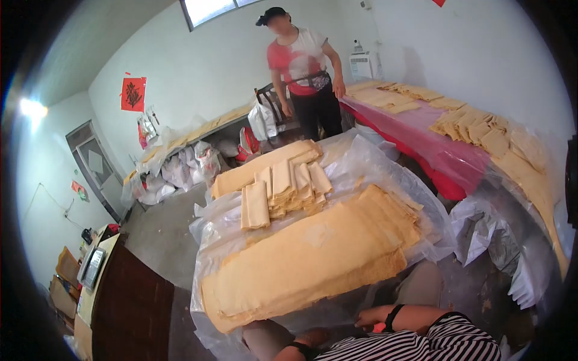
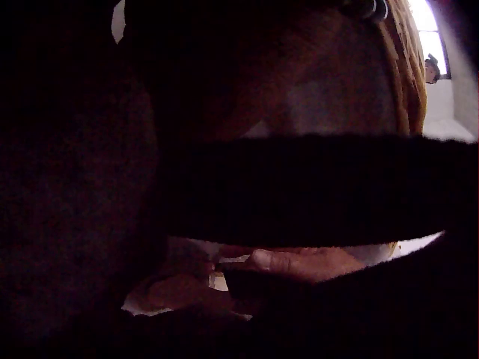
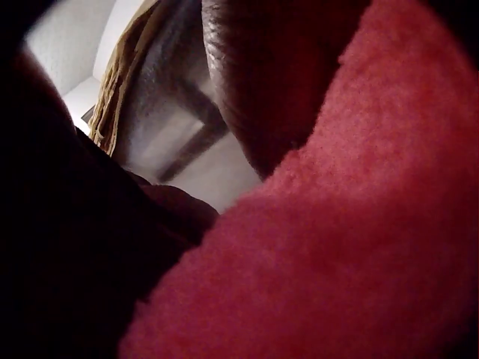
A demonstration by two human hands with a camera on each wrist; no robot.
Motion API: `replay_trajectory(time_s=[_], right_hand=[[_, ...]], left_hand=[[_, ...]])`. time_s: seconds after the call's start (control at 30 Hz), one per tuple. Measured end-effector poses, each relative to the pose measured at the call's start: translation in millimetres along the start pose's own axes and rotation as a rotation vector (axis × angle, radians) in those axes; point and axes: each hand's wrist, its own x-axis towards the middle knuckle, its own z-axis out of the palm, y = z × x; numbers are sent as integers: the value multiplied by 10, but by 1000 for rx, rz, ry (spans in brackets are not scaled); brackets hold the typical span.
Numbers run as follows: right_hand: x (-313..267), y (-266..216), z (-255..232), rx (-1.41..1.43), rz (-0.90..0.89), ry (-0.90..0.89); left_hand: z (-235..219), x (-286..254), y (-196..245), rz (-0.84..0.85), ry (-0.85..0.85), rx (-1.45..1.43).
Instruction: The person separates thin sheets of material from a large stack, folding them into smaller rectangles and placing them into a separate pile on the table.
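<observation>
Both hands are low at the front edge of the table, near the lap. My left hand (image 1: pixel 316 336) lies in shadow, mostly hidden beside the striped shirt. A little to its right is my right hand (image 1: pixel 368 316), below the edge of the large stack of thin tan sheets (image 1: pixel 313 253). Something fuzzy and red (image 3: pixel 359 239) fills much of the right wrist view; in the head view it shows by the right wrist, next to a dark band (image 1: pixel 393 317). The left wrist view is mostly dark, with part of a hand (image 2: pixel 299 263) lit. I cannot tell what the fingers hold.
Folded tan sheets (image 1: pixel 280 189) are piled behind the stack, on plastic sheeting (image 1: pixel 208 240). A person in a cap (image 1: pixel 304 66) stands beyond the table. More sheets (image 1: pixel 475 129) lie on a long bench at right. A desk with a telephone (image 1: pixel 91 268) is at left.
</observation>
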Motion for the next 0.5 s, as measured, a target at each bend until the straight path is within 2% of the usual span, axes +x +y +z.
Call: replay_trajectory(time_s=[0.07, 0.1, 0.17, 0.27, 0.37, 0.4, 0.5], right_hand=[[202, 225, 35, 51, -3, -26], [223, 231, 41, 36, 22, -24], [257, 255, 43, 7, 69, -18], [-37, -16, 2, -8, 45, 30], [131, 98, 32, 19, 56, 10], [-73, -158, -60, -73, 106, -58], [-189, -318, 55, 412, -125, -39]], left_hand=[[-632, -539, 530, 52, 80, 64], [-680, -526, 542, 39, 50, 60], [-678, -449, 508, 16, -13, 55], [-481, -294, 370, -47, 34, -61], [-337, -181, 235, 28, -1, 66], [-373, -208, 286, 38, -25, 95], [-560, -282, 397, 49, -57, 123]])
